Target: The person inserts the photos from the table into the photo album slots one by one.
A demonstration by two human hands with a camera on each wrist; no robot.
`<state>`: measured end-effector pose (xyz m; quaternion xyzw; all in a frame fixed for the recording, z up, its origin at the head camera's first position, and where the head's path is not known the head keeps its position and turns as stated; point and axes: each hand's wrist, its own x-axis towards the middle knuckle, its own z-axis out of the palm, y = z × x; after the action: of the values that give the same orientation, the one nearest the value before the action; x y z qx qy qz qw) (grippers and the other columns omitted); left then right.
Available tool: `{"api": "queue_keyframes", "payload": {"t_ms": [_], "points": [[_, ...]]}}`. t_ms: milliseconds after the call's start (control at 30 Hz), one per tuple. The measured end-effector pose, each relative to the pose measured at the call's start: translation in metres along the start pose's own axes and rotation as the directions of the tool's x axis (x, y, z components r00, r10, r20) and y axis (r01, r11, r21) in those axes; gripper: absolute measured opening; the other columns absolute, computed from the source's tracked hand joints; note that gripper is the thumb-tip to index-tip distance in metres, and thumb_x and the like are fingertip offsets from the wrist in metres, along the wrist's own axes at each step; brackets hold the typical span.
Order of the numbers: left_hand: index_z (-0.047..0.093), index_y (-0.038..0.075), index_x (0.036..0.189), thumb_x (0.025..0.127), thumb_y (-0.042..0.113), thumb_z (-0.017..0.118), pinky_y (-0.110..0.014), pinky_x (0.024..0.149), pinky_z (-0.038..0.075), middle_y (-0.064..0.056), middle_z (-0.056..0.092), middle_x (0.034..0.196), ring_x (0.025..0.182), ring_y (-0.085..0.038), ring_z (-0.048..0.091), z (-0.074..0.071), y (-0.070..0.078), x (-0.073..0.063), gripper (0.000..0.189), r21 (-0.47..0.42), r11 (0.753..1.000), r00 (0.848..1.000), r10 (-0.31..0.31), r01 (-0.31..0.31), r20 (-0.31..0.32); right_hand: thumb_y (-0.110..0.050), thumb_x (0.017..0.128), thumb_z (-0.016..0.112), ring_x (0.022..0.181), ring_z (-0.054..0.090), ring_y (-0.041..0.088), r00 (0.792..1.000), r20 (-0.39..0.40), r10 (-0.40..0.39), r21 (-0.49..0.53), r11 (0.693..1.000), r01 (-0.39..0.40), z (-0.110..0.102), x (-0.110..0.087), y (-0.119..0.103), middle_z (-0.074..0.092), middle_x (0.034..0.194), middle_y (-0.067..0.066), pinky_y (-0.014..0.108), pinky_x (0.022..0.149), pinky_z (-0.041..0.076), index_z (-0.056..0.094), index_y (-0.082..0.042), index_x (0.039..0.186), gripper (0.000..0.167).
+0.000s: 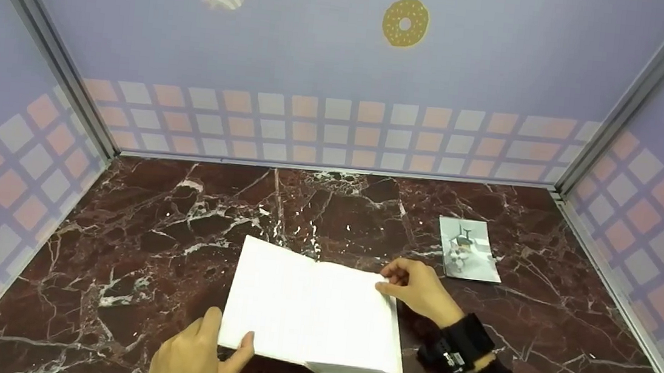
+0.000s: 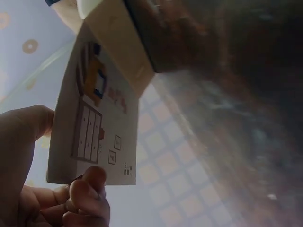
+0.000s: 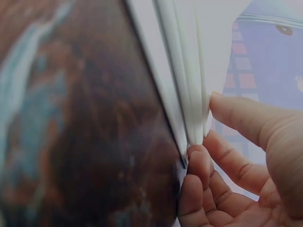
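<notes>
An open book (image 1: 271, 308) with bright, washed-out pages lies on the table, its left side raised. My left hand (image 1: 191, 353) grips the lower left corner of that side, thumb over the page and fingers beneath. The left wrist view shows the outside of the cover (image 2: 106, 142), printed with a chest of drawers and small framed pictures. At the upper right corner, my right hand (image 1: 422, 289) pinches the page edges. Seen from the right wrist, the thumb sits on one side of the pages (image 3: 191, 94) and the curled fingers lie against their edge.
A small card (image 1: 469, 251) with a grey-white picture lies at the back right of the dark red marble table (image 1: 150, 242). Lavender panels (image 1: 320, 51) with pink and white checks stand at the back and both sides. A black band (image 1: 466, 339) wraps the right wrist.
</notes>
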<state>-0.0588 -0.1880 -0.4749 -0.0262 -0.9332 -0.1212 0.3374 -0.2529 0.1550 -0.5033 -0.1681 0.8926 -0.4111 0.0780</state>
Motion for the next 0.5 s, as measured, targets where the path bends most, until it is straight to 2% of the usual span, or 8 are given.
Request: {"api": "queue_keyframes", "payload": {"t_ms": [67,133,200,300,367,500], "points": [[0.051,0.010,0.078,0.080,0.041,0.083,-0.017,0.038,0.024,0.012,0.031,0.056,0.044,0.001,0.021,0.0008,-0.0018,-0.0017,0.044,-0.013,0.999,0.996,-0.048,0.049,0.078,-0.023,0.093,0.084,0.077,0.060,0.011,1.000,0.000,-0.005,-0.003,1.000,0.005,-0.0014,0.0000,0.0007,0.070,0.088,0.002,0.020,0.066,0.048,0.074,-0.008,0.105,0.021],[0.052,0.011,0.076,0.082,0.042,0.084,-0.018,0.038,0.028,0.010,0.035,0.055,0.043,-0.002,0.027,0.0008,-0.0034,-0.0023,0.046,-0.028,0.994,0.980,-0.099,0.105,0.172,-0.022,0.093,0.084,0.077,0.060,0.011,1.000,0.000,-0.006,-0.003,1.000,0.006,-0.0028,0.0002,0.0011,0.070,0.088,0.003,0.020,0.066,0.048,0.074,-0.008,0.105,0.021],[0.053,0.010,0.075,0.085,0.044,0.084,-0.021,0.038,0.032,0.007,0.040,0.054,0.043,-0.005,0.033,0.0006,-0.0042,-0.0023,0.047,-0.039,0.986,0.953,-0.147,0.163,0.263,-0.022,0.094,0.083,0.077,0.061,0.011,1.000,0.007,-0.008,-0.003,1.000,0.008,-0.0041,0.0002,0.0016,0.070,0.089,0.003,0.020,0.066,0.048,0.074,-0.008,0.105,0.020],[0.055,0.010,0.074,0.087,0.046,0.083,-0.027,0.041,0.041,0.004,0.048,0.054,0.044,-0.009,0.042,0.0001,-0.0063,-0.0017,0.048,-0.048,0.972,0.913,-0.199,0.230,0.357,-0.023,0.094,0.083,0.078,0.061,0.012,1.000,0.016,-0.005,0.000,1.000,0.005,-0.0048,0.0004,0.0019,0.070,0.089,0.002,0.020,0.066,0.048,0.074,-0.009,0.105,0.020],[0.055,0.010,0.073,0.088,0.047,0.083,-0.030,0.043,0.044,0.002,0.050,0.055,0.045,-0.012,0.046,-0.0002,-0.0074,-0.0012,0.048,-0.051,0.962,0.885,-0.226,0.269,0.406,-0.022,0.094,0.083,0.078,0.061,0.013,1.000,0.024,-0.007,0.003,1.000,0.007,-0.0052,0.0006,0.0023,0.070,0.089,0.002,0.021,0.066,0.049,0.074,-0.009,0.105,0.020],[0.055,0.011,0.071,0.089,0.050,0.082,-0.036,0.047,0.048,0.000,0.054,0.057,0.049,-0.016,0.051,0.0009,-0.0095,-0.0012,0.051,-0.046,0.948,0.840,-0.255,0.314,0.478,-0.022,0.094,0.083,0.079,0.062,0.014,0.999,0.031,-0.012,0.008,1.000,0.012,-0.0058,0.0015,0.0021,0.070,0.089,0.002,0.021,0.067,0.050,0.074,-0.008,0.105,0.019]]}}
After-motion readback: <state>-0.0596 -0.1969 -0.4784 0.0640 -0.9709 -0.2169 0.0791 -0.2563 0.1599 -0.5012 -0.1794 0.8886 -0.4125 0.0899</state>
